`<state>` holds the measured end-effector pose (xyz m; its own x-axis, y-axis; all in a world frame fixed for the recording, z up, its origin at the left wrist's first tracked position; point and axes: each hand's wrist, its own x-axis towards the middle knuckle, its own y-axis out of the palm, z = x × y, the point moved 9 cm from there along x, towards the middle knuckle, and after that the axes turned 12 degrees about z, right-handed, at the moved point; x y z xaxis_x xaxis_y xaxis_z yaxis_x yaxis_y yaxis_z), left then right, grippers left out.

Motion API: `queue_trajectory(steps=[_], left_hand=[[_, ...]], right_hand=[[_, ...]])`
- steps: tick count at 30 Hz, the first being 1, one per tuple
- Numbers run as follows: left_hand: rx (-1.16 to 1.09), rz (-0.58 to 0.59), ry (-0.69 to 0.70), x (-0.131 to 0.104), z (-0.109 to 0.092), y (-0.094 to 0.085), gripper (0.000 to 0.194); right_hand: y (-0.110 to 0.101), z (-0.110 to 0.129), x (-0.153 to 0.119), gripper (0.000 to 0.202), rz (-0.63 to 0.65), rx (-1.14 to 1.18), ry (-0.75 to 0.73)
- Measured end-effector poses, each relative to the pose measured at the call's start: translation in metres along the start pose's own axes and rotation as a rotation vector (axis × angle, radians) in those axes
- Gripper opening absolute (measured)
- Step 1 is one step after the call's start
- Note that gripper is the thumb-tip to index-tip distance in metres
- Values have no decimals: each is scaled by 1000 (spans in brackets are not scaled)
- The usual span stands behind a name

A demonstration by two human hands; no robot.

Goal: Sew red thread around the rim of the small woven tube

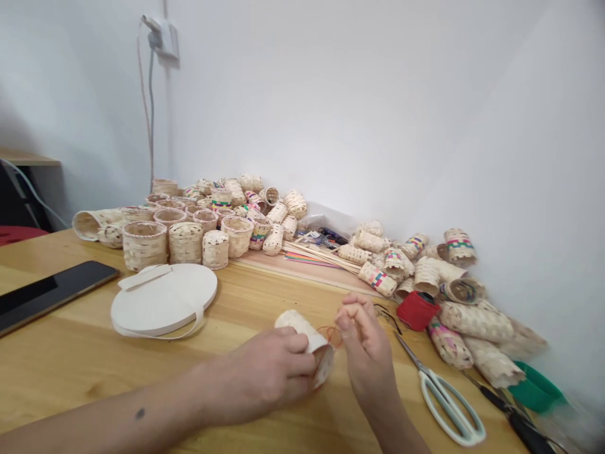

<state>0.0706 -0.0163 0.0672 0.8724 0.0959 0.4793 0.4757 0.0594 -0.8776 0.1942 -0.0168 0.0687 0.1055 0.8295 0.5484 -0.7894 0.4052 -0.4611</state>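
Observation:
My left hand [271, 369] is wrapped round a small pale woven basket [297, 323], which lies tilted with its open end toward the right. A thin orange-red thread [333, 336] runs in loops from the basket's rim to my right hand [362, 340]. The fingers of my right hand are pinched together near the thread; whether a needle is between them is too small to tell. White-handled scissors [447, 403] lie just right of my right hand, beside a red spool [418, 309].
A roll of white ribbon [165, 299] and a black phone [51, 293] lie on the left of the wooden table [61, 378]. Several woven baskets [144, 246] stand behind them. More baskets [475, 320] and a green bowl [536, 386] are at the right.

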Motion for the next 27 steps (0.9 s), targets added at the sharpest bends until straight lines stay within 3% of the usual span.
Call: queue_trajectory(steps=[3, 5, 8, 12, 14, 16, 18, 21, 24, 26, 27], left_hand=[[-91, 140, 119, 2, -10, 1, 9], [-256, 156, 77, 3, -2, -4, 12], [-515, 140, -14, 0, 14, -7, 10], [-699, 196, -29, -1, 18, -1, 7], [-752, 212, -10, -1, 17, -2, 6], [-795, 203, 4, 0, 19, -5, 9], [-840, 195, 10, 0, 23, -8, 15], [-895, 189, -7, -1, 31, -7, 22], [-928, 155, -15, -2, 38, -6, 25], [-940, 143, -20, -3, 41, -3, 26], [-945, 142, -25, -4, 43, -2, 26]], right_hand=[[-10, -14, 0, 28, -66, 284, 82], [-7, -19, 1, 26, -52, 565, 95], [8, -12, 1, 24, 66, 880, 89], [26, -8, 0, 27, 228, 996, 202], [8, -29, 4, 31, 118, 932, 265], [-35, -63, 6, 37, -139, 780, 299], [-74, -94, 6, 40, -301, 693, 306], [-105, -115, 4, 40, -408, 586, 310], [-83, -98, 2, 33, -303, 509, 333], [-45, -70, 3, 29, -87, 439, 335], [-16, -51, 5, 26, 149, 346, 308]])
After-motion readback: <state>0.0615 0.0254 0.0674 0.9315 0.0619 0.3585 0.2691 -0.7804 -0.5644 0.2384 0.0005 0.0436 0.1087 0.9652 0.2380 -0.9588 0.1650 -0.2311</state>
